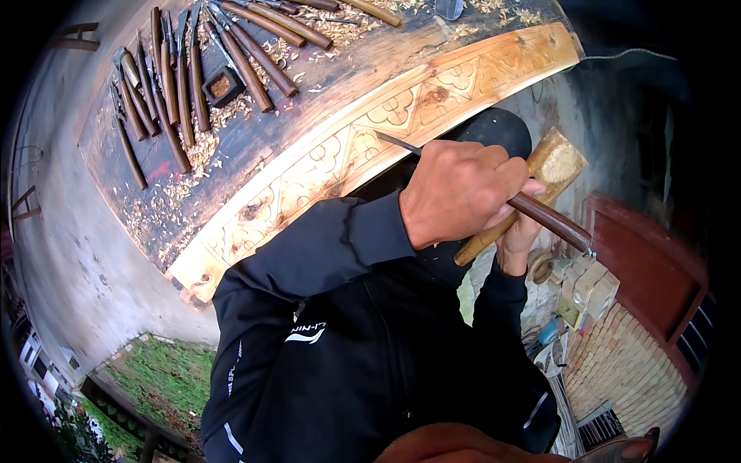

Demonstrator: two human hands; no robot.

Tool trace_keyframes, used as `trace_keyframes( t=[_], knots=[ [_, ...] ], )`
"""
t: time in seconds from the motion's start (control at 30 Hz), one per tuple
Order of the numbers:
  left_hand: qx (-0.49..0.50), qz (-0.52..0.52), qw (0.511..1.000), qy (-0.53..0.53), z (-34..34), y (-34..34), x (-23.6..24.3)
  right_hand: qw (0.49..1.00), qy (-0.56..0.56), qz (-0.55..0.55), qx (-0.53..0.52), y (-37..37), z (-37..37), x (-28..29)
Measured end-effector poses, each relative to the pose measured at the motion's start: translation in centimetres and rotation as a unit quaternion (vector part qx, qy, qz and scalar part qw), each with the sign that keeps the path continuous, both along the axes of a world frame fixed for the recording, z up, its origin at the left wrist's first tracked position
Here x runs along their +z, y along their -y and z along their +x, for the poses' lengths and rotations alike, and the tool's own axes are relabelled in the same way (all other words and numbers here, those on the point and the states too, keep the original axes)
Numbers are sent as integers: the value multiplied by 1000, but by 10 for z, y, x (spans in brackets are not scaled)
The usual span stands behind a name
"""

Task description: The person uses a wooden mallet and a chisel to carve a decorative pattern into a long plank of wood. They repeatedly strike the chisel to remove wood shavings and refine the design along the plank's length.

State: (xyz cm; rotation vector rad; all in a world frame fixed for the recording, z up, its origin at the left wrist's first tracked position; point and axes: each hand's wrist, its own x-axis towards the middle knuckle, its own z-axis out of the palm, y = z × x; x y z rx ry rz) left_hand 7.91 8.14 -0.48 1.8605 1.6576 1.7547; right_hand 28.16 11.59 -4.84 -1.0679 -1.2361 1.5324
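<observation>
My left hand (459, 189) is closed around a carving chisel with a brown wooden handle (552, 221). The chisel's dark blade (397, 143) points left, its tip over the carved face of a long pale wooden board (340, 154). Outlined lobed flowers and triangles run along that board. Partly hidden behind the left hand, my right hand (519, 238) grips a wooden mallet (559, 166). The mallet's pale head sticks out above the chisel handle, and its handle slants down to the left.
Many wood-handled chisels (183, 96) lie at the far side of the dark workbench (324, 100), among wood shavings (204, 150). A small dark square box (224, 85) sits among them. Stacked bricks (629, 370) and a reddish-brown panel (648, 262) stand at the right. Grass (162, 378) shows lower left.
</observation>
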Motion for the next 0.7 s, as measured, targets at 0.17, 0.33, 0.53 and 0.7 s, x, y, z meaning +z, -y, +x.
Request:
trace_keyframes(
  t=[0.17, 0.33, 0.53, 0.7],
  knots=[
    [43, 13, 999, 20, -1, -2, -2, 1000, -11, -7, 13, 3, -11, 11],
    [59, 21, 997, 35, -2, -2, -1, 998, -31, -22, 41, 4, -12, 17],
    [69, 4, 995, 73, -4, -3, 3, 999, 27, 23, 29, 2, -20, 21],
    [72, 10, 992, 102, -7, -5, 5, 997, 40, 48, -34, 4, -35, 27]
  ],
)
